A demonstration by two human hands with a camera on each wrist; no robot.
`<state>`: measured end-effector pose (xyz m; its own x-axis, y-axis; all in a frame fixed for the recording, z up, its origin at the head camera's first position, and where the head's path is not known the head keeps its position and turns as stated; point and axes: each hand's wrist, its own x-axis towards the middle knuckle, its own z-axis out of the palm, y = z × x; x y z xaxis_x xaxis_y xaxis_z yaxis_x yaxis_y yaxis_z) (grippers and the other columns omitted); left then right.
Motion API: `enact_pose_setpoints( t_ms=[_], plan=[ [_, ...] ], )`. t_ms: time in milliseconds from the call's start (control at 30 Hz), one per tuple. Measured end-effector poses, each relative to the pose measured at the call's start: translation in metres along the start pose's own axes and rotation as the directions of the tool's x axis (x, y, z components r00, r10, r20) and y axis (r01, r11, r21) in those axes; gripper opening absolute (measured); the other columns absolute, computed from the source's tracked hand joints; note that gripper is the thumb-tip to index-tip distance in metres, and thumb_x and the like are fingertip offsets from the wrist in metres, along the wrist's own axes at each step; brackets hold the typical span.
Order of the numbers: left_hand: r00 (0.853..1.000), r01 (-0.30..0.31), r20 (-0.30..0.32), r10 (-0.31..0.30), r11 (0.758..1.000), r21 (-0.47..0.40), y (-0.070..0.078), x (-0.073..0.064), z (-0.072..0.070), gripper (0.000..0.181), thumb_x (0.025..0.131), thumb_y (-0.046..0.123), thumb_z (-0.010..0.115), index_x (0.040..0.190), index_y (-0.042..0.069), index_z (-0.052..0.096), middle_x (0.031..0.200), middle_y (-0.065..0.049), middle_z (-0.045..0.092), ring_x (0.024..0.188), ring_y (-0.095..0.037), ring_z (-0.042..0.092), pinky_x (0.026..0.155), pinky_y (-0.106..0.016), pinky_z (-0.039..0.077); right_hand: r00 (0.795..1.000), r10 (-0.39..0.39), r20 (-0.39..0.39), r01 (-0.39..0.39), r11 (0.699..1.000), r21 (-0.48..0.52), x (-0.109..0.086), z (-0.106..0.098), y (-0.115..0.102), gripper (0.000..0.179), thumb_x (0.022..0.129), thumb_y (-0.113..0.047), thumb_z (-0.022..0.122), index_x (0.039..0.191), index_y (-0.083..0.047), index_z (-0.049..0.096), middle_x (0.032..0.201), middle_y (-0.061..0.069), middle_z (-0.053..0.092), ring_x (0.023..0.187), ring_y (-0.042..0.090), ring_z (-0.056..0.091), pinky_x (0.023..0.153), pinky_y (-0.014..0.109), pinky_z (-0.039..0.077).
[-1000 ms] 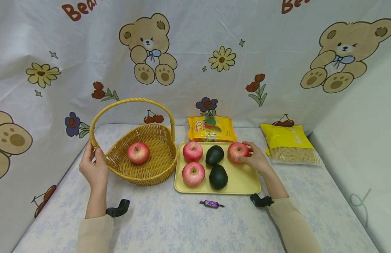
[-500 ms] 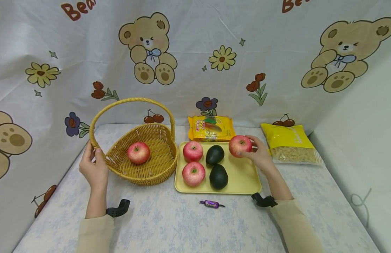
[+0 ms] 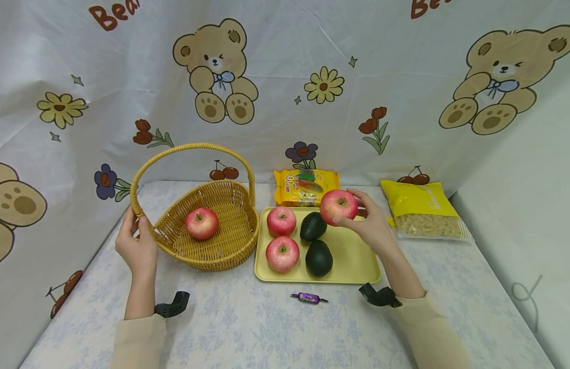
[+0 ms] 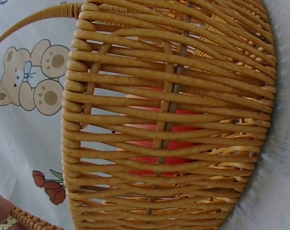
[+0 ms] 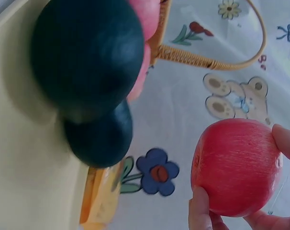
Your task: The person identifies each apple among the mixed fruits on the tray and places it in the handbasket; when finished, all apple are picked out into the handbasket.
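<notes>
- The right hand (image 3: 371, 219) pinches an apple (image 3: 338, 207) between thumb and fingers, clear of the tray (image 3: 358, 271), toward its one o'clock.
- The left hand (image 3: 138, 243) has thumb and fingers around the handle's base at the nine o'clock of the basket (image 3: 213, 264).
- Step in hand, I judge: carrying this apple to the basket, where one apple (image 3: 202, 223) lies.
- Next move probably calls for a nine o'clock swing over the rim, then a gentle release beside that apple.

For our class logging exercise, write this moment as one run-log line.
left hand: holds basket handle | right hand: holds apple clear of tray | basket: one apple | tray: two apples, two avocados
</notes>
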<state>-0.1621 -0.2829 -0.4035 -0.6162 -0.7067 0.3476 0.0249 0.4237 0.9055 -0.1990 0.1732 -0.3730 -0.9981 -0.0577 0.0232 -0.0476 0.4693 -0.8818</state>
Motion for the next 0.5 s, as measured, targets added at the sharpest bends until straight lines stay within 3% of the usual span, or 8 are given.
enact_pose_setpoints(
  t_ms=[200, 500],
  plan=[
    [1.000, 0.012, 0.001, -0.012, 1.000, 0.006, 0.000, 0.000, 0.000, 0.041, 0.103, 0.020, 0.048, 0.144, 0.017, 0.051, 0.136, -0.005, 0.060, 0.108, -0.003, 0.059, 0.077, -0.012, 0.043, 0.996, -0.066, 0.053, 0.061, 0.994, 0.090, -0.001, 0.019, -0.022, 0.076, 0.082, -0.023, 0.078, 0.148, -0.017, 0.040, 0.139, 0.015, 0.049, 0.119, 0.034, 0.049, 0.085, 0.033, 0.051],
    [1.000, 0.004, 0.004, -0.004, 1.000, 0.018, 0.000, 0.000, 0.000, 0.041, 0.103, 0.020, 0.048, 0.144, 0.017, 0.050, 0.137, -0.004, 0.060, 0.112, -0.009, 0.060, 0.079, -0.015, 0.045, 0.984, -0.114, 0.139, 0.090, 0.981, 0.173, -0.003, 0.061, -0.051, 0.075, 0.080, -0.022, 0.081, 0.145, -0.019, 0.043, 0.135, 0.012, 0.053, 0.116, 0.032, 0.053, 0.094, 0.045, 0.051]
  ],
)
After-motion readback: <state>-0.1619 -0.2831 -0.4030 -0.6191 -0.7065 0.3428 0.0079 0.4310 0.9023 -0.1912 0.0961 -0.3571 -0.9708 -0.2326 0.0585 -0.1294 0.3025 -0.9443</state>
